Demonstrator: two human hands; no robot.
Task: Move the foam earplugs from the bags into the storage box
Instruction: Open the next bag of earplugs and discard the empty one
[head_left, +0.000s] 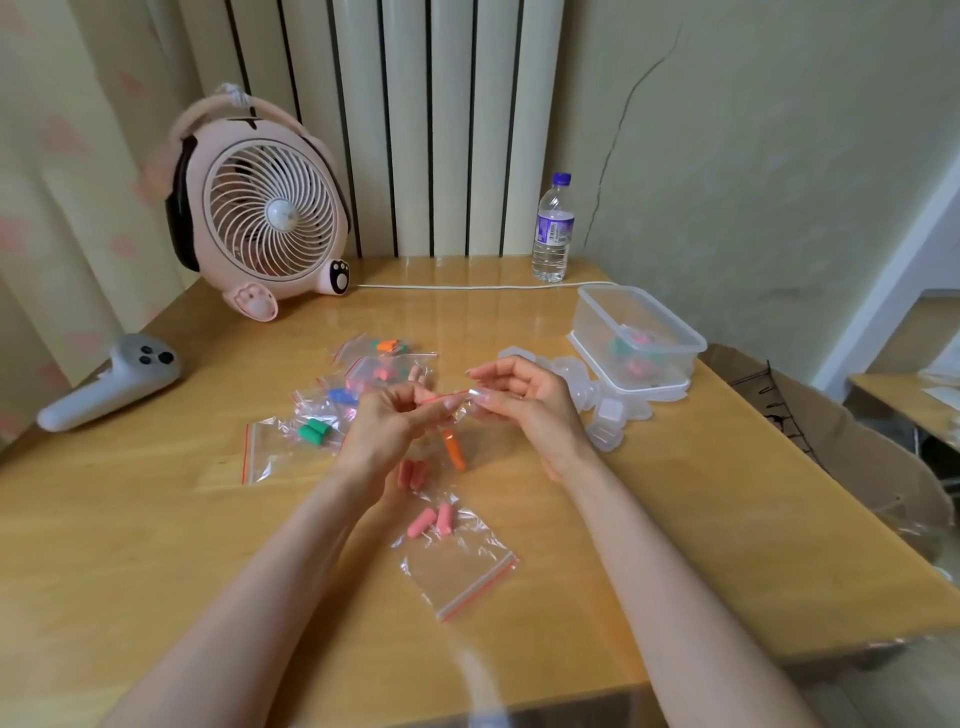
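Both forearms (291, 571) reach across the wooden table (156, 545). At its right side stands the open-topped clear storage box (688, 343), with a few earplugs already inside. Left hand (387, 415) and right hand (524, 397) each pinch the red zip strip of a small clear bag (444, 399), and an orange earplug (454, 452) hangs in it. Other filled bags (363, 374) lie just behind. The film looks slick and limp, so the stiffer zip lip is probably the best hold. The foam should be very light, squashy and prone to rolling.
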